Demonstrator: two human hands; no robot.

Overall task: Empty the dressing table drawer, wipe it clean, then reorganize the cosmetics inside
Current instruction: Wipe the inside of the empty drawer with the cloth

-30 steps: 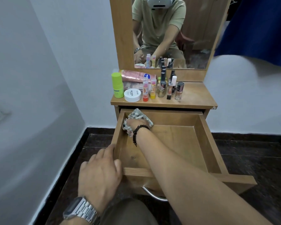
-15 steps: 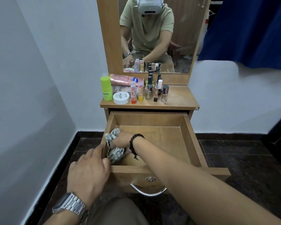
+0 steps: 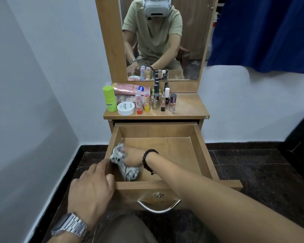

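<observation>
The drawer [image 3: 198, 149] stands pulled out and holds no cosmetics, so the emptying looks finished. Wiping is the step in hand. The right hand [image 3: 132, 156] reaches into the drawer's near-left corner with its grip closed round a crumpled patterned cloth [image 3: 125, 165], which lies against the drawer floor by the left wall. A black bead bracelet [image 3: 147, 159] sits on that wrist. The left hand [image 3: 93, 188] steadies the drawer at its front-left corner, fingers [image 3: 102, 168] curled over the rim and gripping it; a metal watch [image 3: 72, 227] shows on its wrist.

The cosmetics wait on the counter [image 3: 188, 106] above, grouped toward its left: a green stick [image 3: 110, 100], a white round jar [image 3: 126, 108], a pink tube [image 3: 126, 88] lying flat behind, two small bright lip balms [image 3: 142, 102] and several nail polish bottles [image 3: 163, 100] standing upright. The mirror [image 3: 191, 41] behind reflects the seated person.

By my reading, the task is roughly at its middle: the rest of the drawer floor and walls may still need passes, and the whole reorganizing stage is not yet begun.
</observation>
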